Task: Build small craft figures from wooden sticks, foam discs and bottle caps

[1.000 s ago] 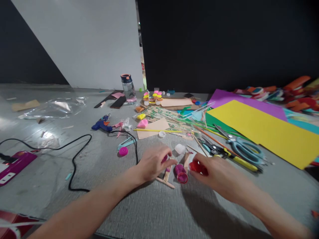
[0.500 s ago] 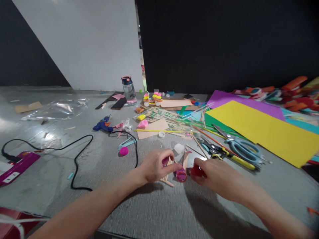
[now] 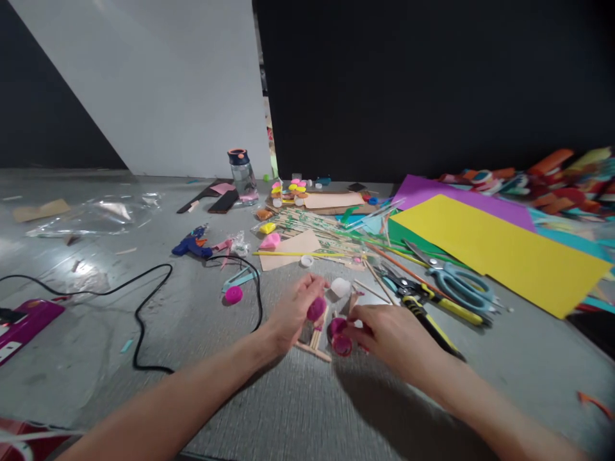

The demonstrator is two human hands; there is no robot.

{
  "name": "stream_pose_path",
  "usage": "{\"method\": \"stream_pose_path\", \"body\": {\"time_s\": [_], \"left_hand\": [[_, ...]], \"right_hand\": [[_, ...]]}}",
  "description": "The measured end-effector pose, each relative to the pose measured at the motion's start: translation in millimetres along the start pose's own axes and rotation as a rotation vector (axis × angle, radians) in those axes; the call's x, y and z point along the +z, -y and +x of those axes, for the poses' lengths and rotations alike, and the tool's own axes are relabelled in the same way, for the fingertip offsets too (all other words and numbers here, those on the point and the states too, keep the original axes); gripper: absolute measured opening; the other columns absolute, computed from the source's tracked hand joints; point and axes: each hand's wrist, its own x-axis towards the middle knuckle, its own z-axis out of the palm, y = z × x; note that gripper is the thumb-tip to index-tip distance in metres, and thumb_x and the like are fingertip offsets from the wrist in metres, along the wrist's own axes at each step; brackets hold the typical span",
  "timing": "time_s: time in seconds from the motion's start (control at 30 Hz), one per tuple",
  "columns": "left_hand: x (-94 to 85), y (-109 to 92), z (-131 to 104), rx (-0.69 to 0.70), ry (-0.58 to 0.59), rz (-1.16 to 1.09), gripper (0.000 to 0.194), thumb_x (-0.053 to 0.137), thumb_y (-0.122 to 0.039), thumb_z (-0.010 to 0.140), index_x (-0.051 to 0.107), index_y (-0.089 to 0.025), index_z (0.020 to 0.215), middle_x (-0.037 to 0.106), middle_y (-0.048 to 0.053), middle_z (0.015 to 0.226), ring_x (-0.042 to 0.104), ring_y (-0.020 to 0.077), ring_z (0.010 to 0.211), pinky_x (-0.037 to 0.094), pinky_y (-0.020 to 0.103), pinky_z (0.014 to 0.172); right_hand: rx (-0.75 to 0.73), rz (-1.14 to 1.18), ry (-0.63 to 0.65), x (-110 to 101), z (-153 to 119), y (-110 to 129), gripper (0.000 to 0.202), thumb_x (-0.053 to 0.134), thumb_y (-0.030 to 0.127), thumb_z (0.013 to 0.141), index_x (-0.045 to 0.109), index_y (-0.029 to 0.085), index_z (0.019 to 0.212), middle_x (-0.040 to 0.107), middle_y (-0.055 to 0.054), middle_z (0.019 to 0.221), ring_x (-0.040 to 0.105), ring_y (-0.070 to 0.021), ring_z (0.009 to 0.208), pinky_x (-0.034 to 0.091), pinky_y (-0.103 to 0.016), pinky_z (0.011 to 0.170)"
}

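Observation:
My left hand (image 3: 294, 314) is closed on a round magenta cap (image 3: 316, 309), raised a little over some short wooden sticks (image 3: 314, 339). The sticks lie on the grey table, joined or crossing at their near end. To their right are two magenta caps, a farther one and a nearer one (image 3: 342, 346) with a reddish rim. My right hand (image 3: 379, 330) is beside these caps, its fingers bent and close together; whether they pinch something is hidden. A whitish translucent disc (image 3: 340, 287) lies just beyond, between the hands.
Pliers (image 3: 432, 320), blue-handled scissors (image 3: 464, 285) and yellow paper (image 3: 504, 246) lie to the right. At left are a blue glue gun (image 3: 192, 243), its black cord and a magenta power strip (image 3: 31, 326). Skewers (image 3: 312, 224) and a water bottle (image 3: 243, 179) stand farther back.
My left hand has turned, showing the magenta cap at its fingertips. My right hand has moved left to the magenta caps. More of the sticks shows, and the view has shifted slightly.

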Motion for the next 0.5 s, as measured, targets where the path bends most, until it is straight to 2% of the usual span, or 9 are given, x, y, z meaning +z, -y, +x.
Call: {"method": "stream_pose_path", "body": {"time_s": [0.1, 0.2, 0.27, 0.33, 0.43, 0.5], "left_hand": [[0.0, -2.1, -3.2, -0.063, 0.076, -0.088, 0.034, 0.073, -0.036, 0.081, 0.054, -0.02, 0.104, 0.057, -0.005, 0.071, 0.057, 0.0095, 0.054, 0.042, 0.021, 0.051], [-2.6, -1.2, -3.0, -0.061, 0.066, -0.141, 0.034, 0.076, -0.027, 0.079, 0.058, -0.018, 0.106, 0.064, 0.001, 0.085, 0.066, 0.0135, 0.073, 0.051, 0.025, 0.065], [-3.5, -0.1, -2.0, -0.048, 0.048, -0.206, 0.03, 0.077, -0.024, 0.079, 0.062, -0.016, 0.104, 0.067, 0.006, 0.096, 0.067, 0.0172, 0.091, 0.054, 0.032, 0.081], [-2.7, 0.3, -1.6, -0.046, 0.044, -0.249, 0.027, 0.076, -0.023, 0.08, 0.065, -0.015, 0.103, 0.068, 0.008, 0.103, 0.066, 0.0182, 0.101, 0.051, 0.033, 0.09], [0.9, -1.5, -3.7, -0.066, 0.112, -0.28, 0.027, 0.074, -0.02, 0.082, 0.067, -0.017, 0.108, 0.069, 0.008, 0.11, 0.066, 0.0159, 0.098, 0.05, 0.028, 0.087], [2.8, -4.3, -6.1, -0.093, 0.18, -0.336, 0.031, 0.072, -0.016, 0.082, 0.068, -0.018, 0.113, 0.069, 0.008, 0.114, 0.066, 0.0157, 0.1, 0.049, 0.027, 0.088]], "right_hand": [[-0.009, 0.009, -0.021, 8.1, 1.5, 1.8, 0.011, 0.066, 0.026, 0.09, 0.071, 0.02, 0.083, 0.076, -0.004, 0.077, 0.071, -0.0222, 0.069, 0.036, -0.029, 0.058], [-0.057, -0.014, -0.063, 11.6, 0.7, 1.9, 0.013, 0.063, 0.024, 0.089, 0.069, 0.02, 0.078, 0.075, -0.004, 0.075, 0.069, -0.021, 0.066, 0.035, -0.029, 0.056], [-0.089, 0.011, -0.119, 12.1, 0.6, 3.2, 0.015, 0.057, 0.021, 0.091, 0.068, 0.02, 0.08, 0.074, -0.004, 0.077, 0.069, -0.0203, 0.066, 0.036, -0.028, 0.057], [-0.088, 0.104, -0.183, 11.5, 1.4, 5.9, 0.017, 0.052, 0.023, 0.095, 0.068, 0.02, 0.091, 0.074, -0.005, 0.08, 0.069, -0.0193, 0.067, 0.038, -0.028, 0.059], [-0.03, 0.27, -0.209, 10.3, 4.1, 10.3, 0.022, 0.051, 0.033, 0.098, 0.064, 0.018, 0.108, 0.072, -0.004, 0.075, 0.067, -0.0192, 0.064, 0.039, -0.028, 0.058], [-0.004, 0.342, -0.199, 10.4, 6.1, 11.8, 0.018, 0.052, 0.032, 0.097, 0.063, 0.019, 0.102, 0.073, -0.004, 0.078, 0.067, -0.0196, 0.066, 0.04, -0.028, 0.059]]}}
